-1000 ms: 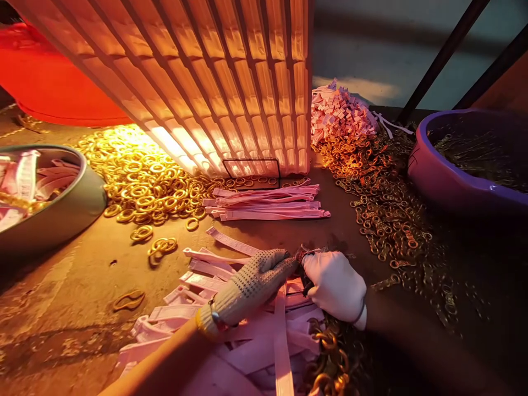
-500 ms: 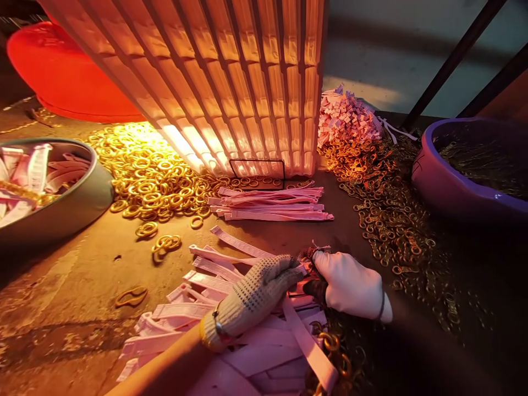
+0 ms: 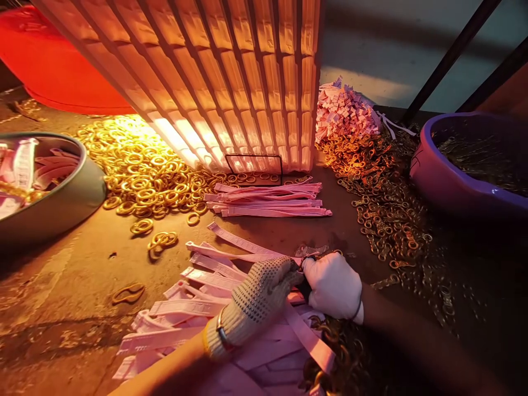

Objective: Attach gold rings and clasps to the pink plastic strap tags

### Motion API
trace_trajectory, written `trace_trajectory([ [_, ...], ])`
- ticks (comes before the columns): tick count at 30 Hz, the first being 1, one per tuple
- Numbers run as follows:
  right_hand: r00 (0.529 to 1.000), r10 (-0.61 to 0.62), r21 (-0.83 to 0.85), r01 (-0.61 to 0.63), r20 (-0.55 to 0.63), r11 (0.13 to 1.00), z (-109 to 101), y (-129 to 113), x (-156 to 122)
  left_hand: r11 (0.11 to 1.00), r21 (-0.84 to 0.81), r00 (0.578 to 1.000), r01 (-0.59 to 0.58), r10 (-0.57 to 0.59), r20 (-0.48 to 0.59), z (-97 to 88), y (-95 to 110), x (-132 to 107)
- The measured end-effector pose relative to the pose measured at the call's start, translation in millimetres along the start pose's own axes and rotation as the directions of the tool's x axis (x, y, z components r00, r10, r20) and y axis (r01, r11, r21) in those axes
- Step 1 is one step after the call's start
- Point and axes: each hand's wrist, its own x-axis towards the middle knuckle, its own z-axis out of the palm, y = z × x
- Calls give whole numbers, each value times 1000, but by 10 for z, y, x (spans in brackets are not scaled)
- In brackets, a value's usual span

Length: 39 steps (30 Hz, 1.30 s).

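In the head view, the left hand (image 3: pixel 264 289) is keeping its fingers bunched narrow, apparently gripping a pink strap (image 3: pixel 311 338) that is trailing down to the right over a heap of straps (image 3: pixel 173 308). The right hand (image 3: pixel 335 286) is curling just beside it; its fingertips are hidden, so whether they are gripping anything cannot be told. Work seems to be standing midway: the heap, with darker rings (image 3: pixel 340 357) showing at its right edge, is perhaps holding pieces partly made up, while a bundle of straps (image 3: pixel 268 201), loose gold rings (image 3: pixel 152 179) and a spread of small hooks (image 3: pixel 388 203) are probably waiting their turn. At left, a green tub (image 3: pixel 84 190) is holding pink straps among some gold metal; at right, a purple tub (image 3: pixel 454 179) is containing dark, thin bits, too dim to identify.
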Motion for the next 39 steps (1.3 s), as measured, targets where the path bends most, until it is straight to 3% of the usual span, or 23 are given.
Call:
trace_trajectory([
  [3, 1000, -10, -3, 10, -22, 1000, 13, 9, 5, 1000, -2, 1000, -8, 8, -30, -2, 33, 16],
  [8, 986, 138, 82, -131, -92, 988, 7, 10, 7, 999, -35, 997, -11, 8, -71, -24, 48, 66],
  [15, 980, 188, 74, -183, -71, 980, -106, 63, -15, 980, -168, 993, 107, -113, -28, -110, 151, 51],
  [26, 989, 144, 9, -144, -19, 990, -94, -12, -37, 994, -108, 998, 18, -25, -61, -44, 80, 29],
  [31, 990, 81, 120, -67, -112, 990, 72, -1, -32, 999, 14, 996, -48, 49, -76, -80, 107, 5],
  [35, 981, 11, 205, 30, -194, 978, 59, 53, -35, 996, 12, 995, -92, 93, -43, -317, 77, 1],
  [39, 974, 113, 308, -48, -196, 950, -117, 187, -63, 999, 1, 968, -46, 45, -246, -932, -69, -106],
])
